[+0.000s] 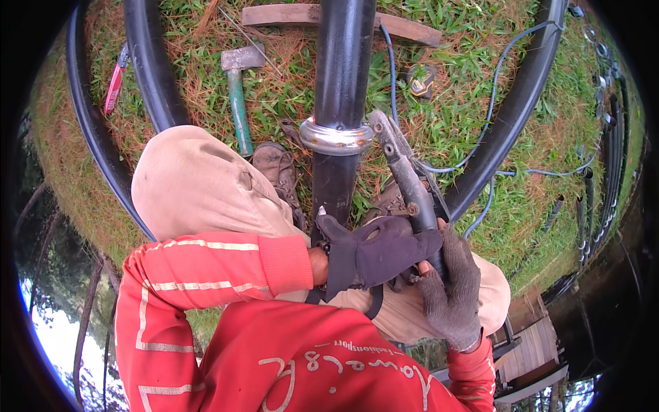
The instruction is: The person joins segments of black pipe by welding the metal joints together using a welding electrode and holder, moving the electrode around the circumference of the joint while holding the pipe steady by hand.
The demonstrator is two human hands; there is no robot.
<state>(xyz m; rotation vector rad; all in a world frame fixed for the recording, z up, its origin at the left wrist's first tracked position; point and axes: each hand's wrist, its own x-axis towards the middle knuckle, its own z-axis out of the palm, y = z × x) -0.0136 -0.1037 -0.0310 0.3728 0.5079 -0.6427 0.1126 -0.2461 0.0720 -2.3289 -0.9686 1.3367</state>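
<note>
A grey metal tool, long and narrow with bolts along its side, points up and away over my right knee; I cannot tell its exact kind. My left hand, in a dark glove, reaches across my lap with its fingers closed against the tool's lower end. Around that same end my right hand, in a grey knitted glove with bare fingertips, is closed too. Beside the left glove a small pale tip shows. Between my feet runs a black pipe with a shiny metal collar, left of the tool.
On the grass lie a green-handled hammer, a red-handled tool and a yellow-and-black tape measure. A curved wooden piece lies by the pipe. More black pipes flank me, and a blue cable loops on the right.
</note>
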